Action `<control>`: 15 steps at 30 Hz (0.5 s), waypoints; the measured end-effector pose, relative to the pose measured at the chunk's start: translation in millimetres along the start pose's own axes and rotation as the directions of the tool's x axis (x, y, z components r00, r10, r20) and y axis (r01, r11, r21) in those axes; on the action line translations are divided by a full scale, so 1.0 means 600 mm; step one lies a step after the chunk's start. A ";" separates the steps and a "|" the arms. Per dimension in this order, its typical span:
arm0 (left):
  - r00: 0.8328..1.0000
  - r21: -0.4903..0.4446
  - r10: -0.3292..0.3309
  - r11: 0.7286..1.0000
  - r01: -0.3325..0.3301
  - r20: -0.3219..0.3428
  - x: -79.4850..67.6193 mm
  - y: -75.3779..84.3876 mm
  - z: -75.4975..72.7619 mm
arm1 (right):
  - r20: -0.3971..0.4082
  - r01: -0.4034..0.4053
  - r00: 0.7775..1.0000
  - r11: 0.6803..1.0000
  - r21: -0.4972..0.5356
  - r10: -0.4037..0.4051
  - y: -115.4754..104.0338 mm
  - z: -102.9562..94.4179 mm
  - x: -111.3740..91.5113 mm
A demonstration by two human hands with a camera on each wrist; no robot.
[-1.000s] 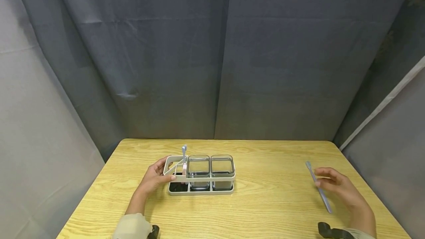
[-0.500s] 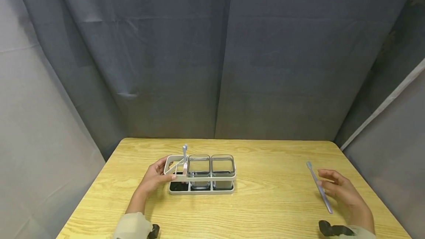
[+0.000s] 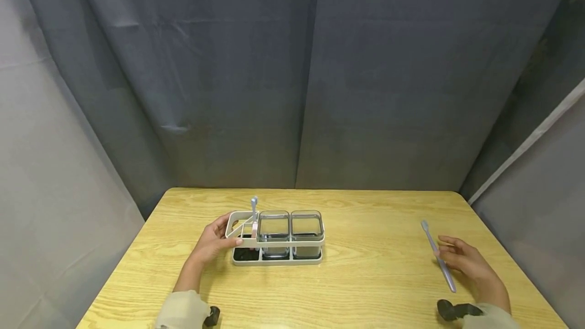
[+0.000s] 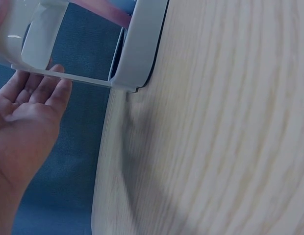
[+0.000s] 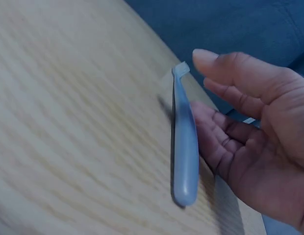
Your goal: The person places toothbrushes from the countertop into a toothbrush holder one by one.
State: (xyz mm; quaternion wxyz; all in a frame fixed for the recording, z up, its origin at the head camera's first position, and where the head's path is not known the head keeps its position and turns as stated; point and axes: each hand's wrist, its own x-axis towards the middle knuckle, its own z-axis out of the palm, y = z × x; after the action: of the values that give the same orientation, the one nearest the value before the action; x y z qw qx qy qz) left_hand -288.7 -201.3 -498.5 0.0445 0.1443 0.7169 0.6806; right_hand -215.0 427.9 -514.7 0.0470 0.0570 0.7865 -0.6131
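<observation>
In the head view my left hand grips the left end of a white bathroom caddy, thumb on its front rail and fingers behind. A toothbrush with a pink handle and pale blue head stands upright in the caddy's left section. Two clear square cups fill the other sections. Far to the right, a blue-lilac toothbrush lies on the table. My right hand is beside it, fingers loosely bent. The right wrist view shows that toothbrush lying in front of the fingers, not gripped.
The wooden table runs between the caddy and the loose toothbrush. Dark grey curtains hang behind the table's far edge, with lighter fabric at the left.
My right hand has shifted slightly right, its fingertips a little farther from the toothbrush head. The left hand, caddy and loose toothbrush stay in place.
</observation>
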 end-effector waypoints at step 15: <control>1.000 0.001 0.003 1.000 -0.003 -0.007 0.001 -0.002 0.000 | 0.119 -0.048 0.992 0.998 0.035 0.043 0.003 -0.010 0.022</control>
State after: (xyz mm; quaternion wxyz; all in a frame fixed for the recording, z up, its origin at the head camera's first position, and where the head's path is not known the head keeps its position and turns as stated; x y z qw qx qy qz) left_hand -289.3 -201.3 -499.7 0.0410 0.1429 0.7172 0.6808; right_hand -227.7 434.9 -517.0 0.1065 0.0392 0.7692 -0.6288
